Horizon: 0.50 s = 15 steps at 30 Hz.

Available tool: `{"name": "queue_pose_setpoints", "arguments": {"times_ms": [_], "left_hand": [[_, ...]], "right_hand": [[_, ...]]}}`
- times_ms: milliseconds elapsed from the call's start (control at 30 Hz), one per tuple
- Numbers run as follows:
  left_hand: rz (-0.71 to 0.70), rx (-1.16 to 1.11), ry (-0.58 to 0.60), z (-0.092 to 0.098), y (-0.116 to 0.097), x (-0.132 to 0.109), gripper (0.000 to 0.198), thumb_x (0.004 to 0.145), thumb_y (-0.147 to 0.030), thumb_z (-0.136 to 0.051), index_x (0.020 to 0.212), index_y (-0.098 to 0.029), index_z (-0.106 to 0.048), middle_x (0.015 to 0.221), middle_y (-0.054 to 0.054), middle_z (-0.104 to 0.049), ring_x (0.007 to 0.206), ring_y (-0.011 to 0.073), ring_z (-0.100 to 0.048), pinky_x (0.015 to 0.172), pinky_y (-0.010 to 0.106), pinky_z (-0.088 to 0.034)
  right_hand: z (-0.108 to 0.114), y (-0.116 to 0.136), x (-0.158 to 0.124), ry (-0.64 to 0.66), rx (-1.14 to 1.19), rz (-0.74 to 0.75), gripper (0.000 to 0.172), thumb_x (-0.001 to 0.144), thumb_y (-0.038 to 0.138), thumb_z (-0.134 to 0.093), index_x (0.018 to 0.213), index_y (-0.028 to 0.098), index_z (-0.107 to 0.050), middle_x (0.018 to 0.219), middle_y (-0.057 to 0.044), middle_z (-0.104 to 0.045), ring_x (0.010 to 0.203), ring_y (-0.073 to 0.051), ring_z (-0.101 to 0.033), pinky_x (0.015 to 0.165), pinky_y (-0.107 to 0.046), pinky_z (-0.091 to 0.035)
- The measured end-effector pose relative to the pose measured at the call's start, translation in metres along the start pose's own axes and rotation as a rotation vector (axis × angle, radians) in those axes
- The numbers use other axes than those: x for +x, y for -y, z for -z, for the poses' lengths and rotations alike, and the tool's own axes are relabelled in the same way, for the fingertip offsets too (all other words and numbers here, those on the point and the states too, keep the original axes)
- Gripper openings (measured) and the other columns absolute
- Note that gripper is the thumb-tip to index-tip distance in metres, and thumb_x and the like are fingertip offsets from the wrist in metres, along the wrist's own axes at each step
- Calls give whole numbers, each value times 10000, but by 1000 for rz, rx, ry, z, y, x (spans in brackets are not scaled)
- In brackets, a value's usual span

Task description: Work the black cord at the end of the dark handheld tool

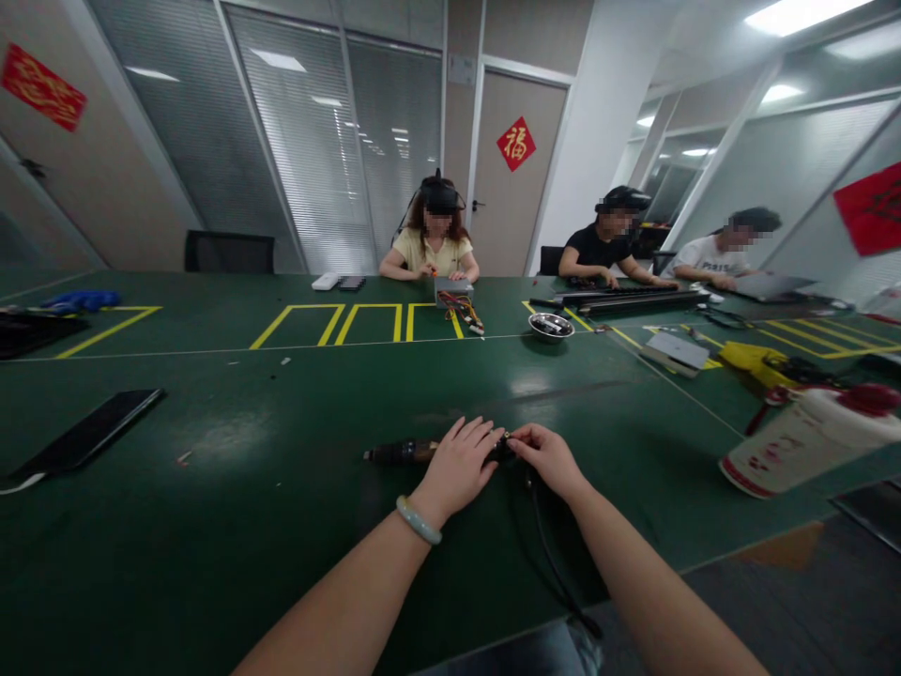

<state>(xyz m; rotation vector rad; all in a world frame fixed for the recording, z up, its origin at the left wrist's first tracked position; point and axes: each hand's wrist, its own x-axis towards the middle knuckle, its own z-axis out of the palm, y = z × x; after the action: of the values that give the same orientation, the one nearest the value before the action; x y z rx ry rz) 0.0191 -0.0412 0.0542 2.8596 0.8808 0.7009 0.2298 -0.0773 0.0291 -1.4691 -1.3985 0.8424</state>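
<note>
- Head view, looking forward and down: a green table (pixel 282 441) runs across the frame, marked with yellow tape outlines (pixel 330 322).
- Around the hands: a dark phone (pixel 88 432) lies flat far to the left, a white bottle with a red cap (pixel 809 437) lies on its side to the right, and a small metal bowl (pixel 550 325) sits farther back. Nothing lies between the camera and the hands.
- Across the table, three other people sit at their own work, one of them with a grey box trailing coloured wires (pixel 456 299).
- A dark, slim tool (pixel 401 453) lies on the table just ahead of the person, long axis left to right, its free end pointing left. A black cable (pixel 549 554) runs from the right end toward the near edge.
- Left hand (pixel 461 465), wearing a pale bracelet, rests palm down over the tool with fingers spread.
- Right hand (pixel 545 455) pinches the tool's right end between fingertips.
- Red door sign (pixel 516 144) shows the character 福; other red signs are unreadable.
</note>
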Motion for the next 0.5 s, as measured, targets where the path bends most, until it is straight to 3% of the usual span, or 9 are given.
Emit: {"name": "queue_pose_setpoints", "arguments": {"times_ms": [200,500], "left_hand": [[12,7,-11,0,1,-1,508,911,-276,-558,1398,-291,-414,1381,30,-524,1314,201,-434,1163,418,-259],[13,-33,-5,6,-1,1,460,918,-297,-556,1366,-287,-454,1354,32,-538,1271,209,-463,1127,419,-305]], "right_hand": [[2,-5,0,-54,-90,-13,230,807,416,-638,841,189,-642,745,-5,-667,678,-149,-600,625,-257,-451],[12,4,-7,-13,-317,5,150,813,344,-593,835,208,-651,716,8,-665,649,-147,-601,598,-246,-424]]}}
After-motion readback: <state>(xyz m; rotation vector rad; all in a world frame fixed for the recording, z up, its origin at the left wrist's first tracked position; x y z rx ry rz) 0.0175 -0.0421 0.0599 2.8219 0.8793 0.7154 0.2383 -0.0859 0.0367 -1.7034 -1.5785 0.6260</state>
